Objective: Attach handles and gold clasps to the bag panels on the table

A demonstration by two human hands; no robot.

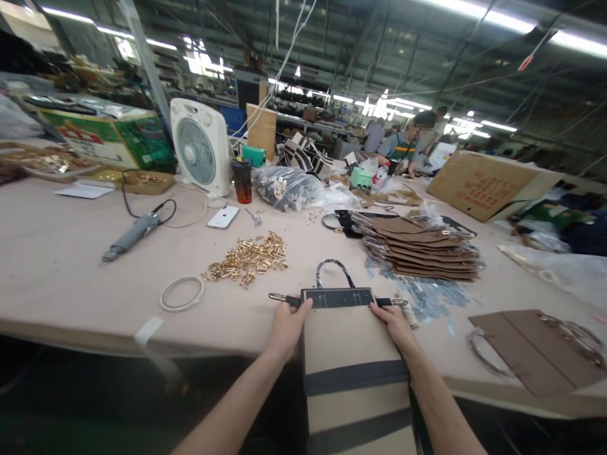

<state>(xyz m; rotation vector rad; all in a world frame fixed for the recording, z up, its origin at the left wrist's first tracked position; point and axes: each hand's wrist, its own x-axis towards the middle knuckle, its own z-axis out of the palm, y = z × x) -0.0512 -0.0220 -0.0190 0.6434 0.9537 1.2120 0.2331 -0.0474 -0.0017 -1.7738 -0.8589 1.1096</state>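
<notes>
Between my two hands is a beige bag panel (351, 341) with dark stripes, a black top band and a looped handle (334, 265) that looks wrapped in clear film. My left hand (288, 325) grips its upper left corner, thumb on the front, beside a black tab with a gold metal end (277, 296). At the upper right corner my right hand (393, 322) holds on the same way, close to a second metal-ended tab (399, 302). The panel's lower part hangs over the table's front edge. A pile of gold hardware (253, 258) lies beyond my left hand.
A stack of brown panels (422, 243) stands back right, with bluish film scraps (434, 298) before it. A brown bag piece (540, 347) lies at right. Leftward are a tape roll (183, 294), an electric screwdriver (130, 237), a phone (223, 217) and a fan (199, 148). A person (403, 145) works behind.
</notes>
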